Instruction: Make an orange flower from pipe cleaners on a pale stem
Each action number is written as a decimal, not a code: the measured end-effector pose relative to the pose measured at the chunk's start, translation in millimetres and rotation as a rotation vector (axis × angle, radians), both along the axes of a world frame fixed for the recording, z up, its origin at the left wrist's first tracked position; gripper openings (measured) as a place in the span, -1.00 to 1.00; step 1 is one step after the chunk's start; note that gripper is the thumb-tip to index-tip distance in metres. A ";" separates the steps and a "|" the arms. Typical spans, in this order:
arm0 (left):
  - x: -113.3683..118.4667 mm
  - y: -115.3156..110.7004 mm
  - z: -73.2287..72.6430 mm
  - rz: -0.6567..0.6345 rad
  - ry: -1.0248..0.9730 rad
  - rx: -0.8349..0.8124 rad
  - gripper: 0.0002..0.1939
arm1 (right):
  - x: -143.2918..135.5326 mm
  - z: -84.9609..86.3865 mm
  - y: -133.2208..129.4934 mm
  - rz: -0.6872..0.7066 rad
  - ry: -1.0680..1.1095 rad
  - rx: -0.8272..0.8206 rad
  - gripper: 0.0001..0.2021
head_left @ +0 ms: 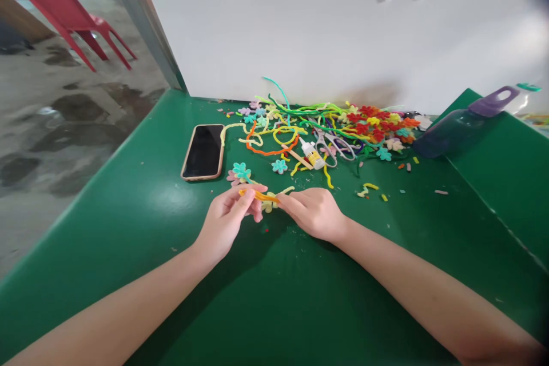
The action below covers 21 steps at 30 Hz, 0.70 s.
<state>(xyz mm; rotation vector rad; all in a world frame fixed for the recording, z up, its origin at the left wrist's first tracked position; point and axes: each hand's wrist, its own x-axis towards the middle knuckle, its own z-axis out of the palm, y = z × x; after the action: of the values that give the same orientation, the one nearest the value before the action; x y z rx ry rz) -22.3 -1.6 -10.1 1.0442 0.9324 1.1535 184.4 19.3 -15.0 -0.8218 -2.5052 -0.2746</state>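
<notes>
Between both hands runs a folded orange pipe cleaner (266, 197). My left hand (227, 214) pinches its left end between thumb and fingers. Closed on the right end is my right hand (315, 211), seen from its back, so its fingertips are partly hidden. Just behind the hands lie a turquoise pipe-cleaner flower (242, 171) and a pink one (233, 178). A pale yellow flower (269, 205) shows below the orange strand, partly covered. Farther back sits another turquoise flower (279, 166).
A phone (203, 151) lies at left. Scissors (332, 146), a small glue bottle (312, 154) and a wooden stick (297, 157) sit before heaped pipe cleaners and flowers (373, 123). A purple-topped bottle (454, 126) leans at right. A red chair (60, 0) stands beyond the green table (141, 206).
</notes>
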 end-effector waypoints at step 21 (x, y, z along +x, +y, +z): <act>0.3 -1.6 1.9 -0.045 0.043 0.048 -0.57 | -7.3 19.0 2.6 -0.020 0.718 -1.080 -0.63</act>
<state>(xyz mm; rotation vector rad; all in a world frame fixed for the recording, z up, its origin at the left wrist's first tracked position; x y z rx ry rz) -21.9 -3.3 -8.2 1.1270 0.9151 1.1246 177.2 21.9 3.9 -1.0477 -1.8074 1.2421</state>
